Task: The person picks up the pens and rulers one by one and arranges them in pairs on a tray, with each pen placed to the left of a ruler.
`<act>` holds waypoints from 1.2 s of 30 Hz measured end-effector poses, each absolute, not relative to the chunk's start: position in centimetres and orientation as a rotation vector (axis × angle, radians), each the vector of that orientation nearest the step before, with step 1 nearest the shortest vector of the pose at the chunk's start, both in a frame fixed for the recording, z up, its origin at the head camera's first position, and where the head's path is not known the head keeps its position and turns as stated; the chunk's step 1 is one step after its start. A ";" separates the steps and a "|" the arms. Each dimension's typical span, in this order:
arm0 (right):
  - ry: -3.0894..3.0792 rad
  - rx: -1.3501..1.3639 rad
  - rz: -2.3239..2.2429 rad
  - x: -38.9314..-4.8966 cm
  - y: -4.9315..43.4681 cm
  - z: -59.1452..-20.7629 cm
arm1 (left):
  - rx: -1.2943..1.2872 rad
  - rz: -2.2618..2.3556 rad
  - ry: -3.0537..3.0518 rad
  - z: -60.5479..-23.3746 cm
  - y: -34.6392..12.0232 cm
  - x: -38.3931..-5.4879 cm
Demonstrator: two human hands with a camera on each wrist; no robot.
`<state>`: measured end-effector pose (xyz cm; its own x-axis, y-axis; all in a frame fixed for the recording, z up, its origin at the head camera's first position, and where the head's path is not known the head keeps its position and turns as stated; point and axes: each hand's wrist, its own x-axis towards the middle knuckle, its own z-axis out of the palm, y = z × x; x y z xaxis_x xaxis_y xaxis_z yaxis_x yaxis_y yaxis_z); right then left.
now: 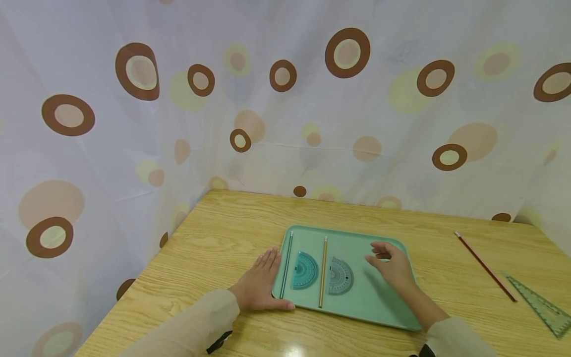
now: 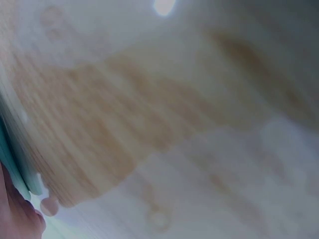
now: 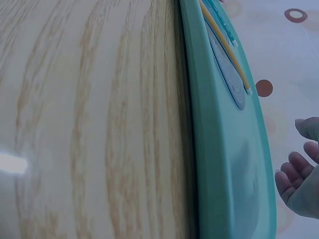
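A green tray (image 1: 374, 307) lies on the table. On it, from left to right, are a teal pencil (image 1: 287, 265), a teal protractor (image 1: 305, 270), a yellow pencil (image 1: 323, 272) and a grey protractor (image 1: 340, 276). My left hand (image 1: 260, 285) rests at the tray's left edge, fingers straight and thumb stretched along the near corner. Over the tray's right part hovers my right hand (image 1: 392, 265), its fingers loosely bent with nothing between them. In the right wrist view the fingers (image 3: 294, 174) show apart from the tray's contents.
To the right of the tray a red pencil (image 1: 485, 267) lies slanted on the wooden table (image 1: 232, 223). Beside it is a greenish set square (image 1: 540, 305). A patterned curtain (image 1: 285, 114) hangs behind the table and along its sides.
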<state>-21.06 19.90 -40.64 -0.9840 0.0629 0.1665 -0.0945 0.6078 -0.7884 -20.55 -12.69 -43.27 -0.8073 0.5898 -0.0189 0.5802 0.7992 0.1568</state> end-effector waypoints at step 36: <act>-2.706 -0.025 1.217 -20.0 24.1 -40.3 | 0.947 0.198 2.914 -43.3 -12.6 -20.6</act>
